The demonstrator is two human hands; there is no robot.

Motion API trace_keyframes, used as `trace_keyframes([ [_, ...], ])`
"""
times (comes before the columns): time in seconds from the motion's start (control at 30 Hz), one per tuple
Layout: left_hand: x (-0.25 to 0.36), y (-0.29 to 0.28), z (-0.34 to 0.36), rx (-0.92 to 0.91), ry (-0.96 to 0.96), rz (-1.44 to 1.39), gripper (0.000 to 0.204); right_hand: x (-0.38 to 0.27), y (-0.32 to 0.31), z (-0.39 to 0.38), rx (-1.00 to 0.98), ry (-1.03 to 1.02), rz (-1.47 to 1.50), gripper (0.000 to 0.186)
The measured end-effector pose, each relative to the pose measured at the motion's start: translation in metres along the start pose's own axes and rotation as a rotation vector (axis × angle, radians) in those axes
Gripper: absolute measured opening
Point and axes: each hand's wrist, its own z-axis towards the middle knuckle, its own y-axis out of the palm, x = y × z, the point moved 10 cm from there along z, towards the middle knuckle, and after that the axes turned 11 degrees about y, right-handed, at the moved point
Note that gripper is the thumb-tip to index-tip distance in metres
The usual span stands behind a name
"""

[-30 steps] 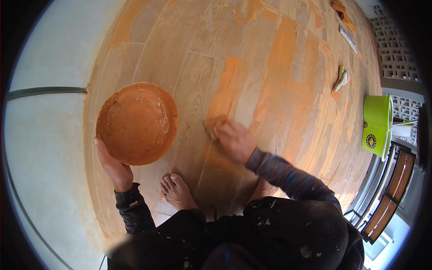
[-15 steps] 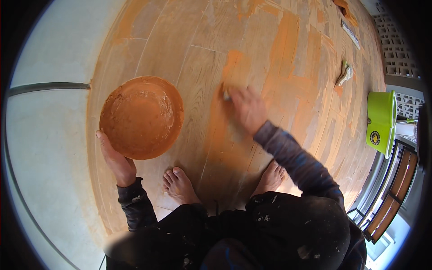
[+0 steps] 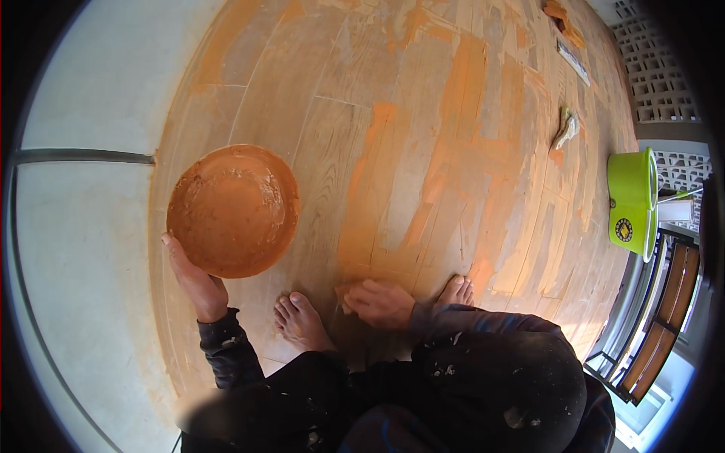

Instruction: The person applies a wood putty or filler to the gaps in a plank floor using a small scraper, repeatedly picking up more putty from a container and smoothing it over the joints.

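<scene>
My left hand (image 3: 198, 283) grips the left lower rim of a round bowl (image 3: 230, 211) smeared inside with wet orange paste. Close to my body, my right hand (image 3: 381, 302) is low over the wood-look plank floor (image 3: 325, 189), fingers closed on a small orange-stained flat tool (image 3: 349, 297), blurred by motion. Orange streaks (image 3: 362, 181) run along the planks above that hand. My bare left foot (image 3: 298, 321) and right foot (image 3: 457, 291) stand on either side of it.
A pale panel (image 3: 83, 226) with dark seams borders the left. On the right are a green bucket (image 3: 630, 189), a wood-and-metal rack (image 3: 664, 309) and patterned breeze-block wall (image 3: 657, 83). Farther up the floor lie a pale rag (image 3: 566, 132), a flat bar (image 3: 574, 60) and an orange-stained bundle (image 3: 563, 23).
My right hand swept up along the planks half a second ago and is now pulled back down between my feet. The bowl sits slightly lower in view than half a second ago.
</scene>
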Motion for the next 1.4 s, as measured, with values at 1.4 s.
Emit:
trace_keyframes([
  [1.4,-0.034,0.041,0.034,-0.152,-0.008,0.164,0.058,0.302,-0.286,0.218,0.695,0.357,-0.323,0.032],
])
